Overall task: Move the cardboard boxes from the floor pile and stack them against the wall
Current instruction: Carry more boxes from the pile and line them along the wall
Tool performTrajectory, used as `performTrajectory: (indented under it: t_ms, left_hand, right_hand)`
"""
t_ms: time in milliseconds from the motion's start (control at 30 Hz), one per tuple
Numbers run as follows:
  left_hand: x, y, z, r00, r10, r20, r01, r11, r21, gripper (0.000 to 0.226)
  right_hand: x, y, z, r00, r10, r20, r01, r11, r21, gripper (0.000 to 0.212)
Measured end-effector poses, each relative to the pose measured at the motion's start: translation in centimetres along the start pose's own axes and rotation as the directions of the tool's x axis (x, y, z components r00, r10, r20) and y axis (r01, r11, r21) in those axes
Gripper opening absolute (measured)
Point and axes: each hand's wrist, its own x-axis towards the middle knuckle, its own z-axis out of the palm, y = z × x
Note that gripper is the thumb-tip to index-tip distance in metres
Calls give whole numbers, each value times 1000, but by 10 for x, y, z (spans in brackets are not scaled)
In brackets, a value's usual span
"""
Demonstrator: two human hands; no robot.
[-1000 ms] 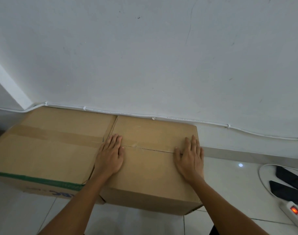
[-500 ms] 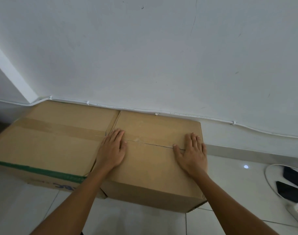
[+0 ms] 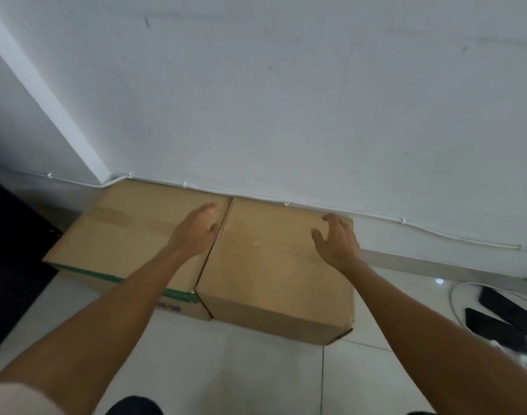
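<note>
- In the head view, two boxes are sitting side by side on the white tiled floor (image 3: 226,372). Their back edges are resting against the white wall (image 3: 286,100).
- The right cardboard box (image 3: 274,277) is plain brown and is touching the left cardboard box (image 3: 127,235). The left one is showing brown tape on top and a green stripe on its front.
- The left hand (image 3: 196,232) is reaching over the crack where the two boxes meet. Its fingers are loose and are holding nothing. It is blurry, so I cannot tell if it is touching the cardboard.
- The right hand (image 3: 335,241) is reaching over the far right part of the right box's top. Its fingers are spreading wide, a bit bent, and are holding nothing.
- A thin white cable (image 3: 436,233) is running along the wall just above the boxes.
- Some flat black things (image 3: 502,319) are lying on the floor at the right, well apart from the boxes.
</note>
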Motion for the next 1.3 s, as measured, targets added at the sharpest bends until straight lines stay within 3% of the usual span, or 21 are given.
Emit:
performTrajectory:
  t_ms: [133, 267, 467, 667, 900, 1067, 1167, 1300]
  left_hand:
    - [-16, 37, -104, 998, -62, -15, 62, 998, -7, 49]
    - [-42, 80, -215, 996, -91, 18, 91, 996, -8, 33]
    - [-78, 144, -384, 987, -160, 5, 160, 984, -73, 36]
    - [-112, 180, -507, 976, -217, -14, 217, 976, -1, 42]
    - [-164, 186, -566, 959, -281, -30, 282, 957, 67, 47]
    - [-217, 176, -572, 914, -399, -67, 402, 915, 30, 52]
    - [-264, 167, -567, 850, -512, -126, 517, 856, 9, 53]
    - [-341, 162, -556, 704, -682, -199, 687, 725, -55, 53]
  right_hand:
    - [0, -85, -86, 984, -114, 138, 129, 986, -108, 60]
    - [-16, -169, -177, 948, -214, 237, 256, 953, -163, 66]
    - [-43, -277, -314, 913, -294, 284, 352, 919, -179, 74]
    - [-62, -368, -405, 877, -361, 317, 436, 876, -207, 75]
    - [-82, -436, -426, 809, -460, 366, 552, 808, -205, 75]
    - [-95, -474, -419, 711, -546, 443, 671, 716, -193, 73]
    - [-112, -499, -407, 610, -604, 512, 761, 627, -166, 72]
    - [-150, -530, -383, 425, -685, 592, 878, 472, -83, 71]
